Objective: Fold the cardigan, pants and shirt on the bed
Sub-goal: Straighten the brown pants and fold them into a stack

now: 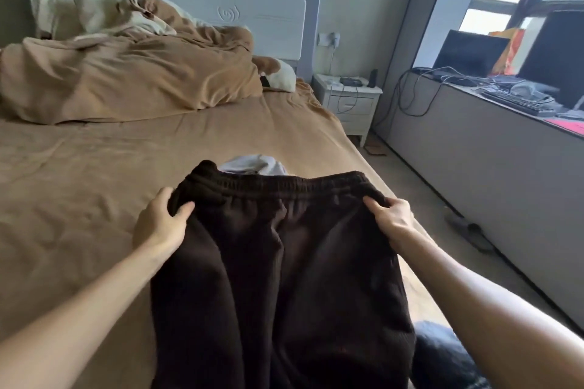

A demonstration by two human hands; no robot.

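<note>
Pants (pixel 278 262): dark brown sweatpants. The elastic waistband points away from you toward the headboard (pixel 189 0) and the legs run back toward you and out of the lower edge of the view, so the long axis runs from you toward the head of the bed. Your hands are apart, one at each end of the waistband. Your left hand (pixel 161 221) grips the left corner, thumb on the front and fingers curled behind. Your right hand (pixel 392 218) pinches the right corner. The pants sit between your forearms, over the near right part of the bed (pixel 94 183), which has a tan sheet. A white garment (pixel 252 164) lies bunched just beyond the waistband. A crumpled tan duvet (pixel 126 79) is heaped at the head end. To the right stands a white nightstand (pixel 347 101). A long worktop (pixel 474 136) under the window carries a keyboard (pixel 518 101) and dark screens. One slipper (pixel 471 230) lies on the floor.
</note>
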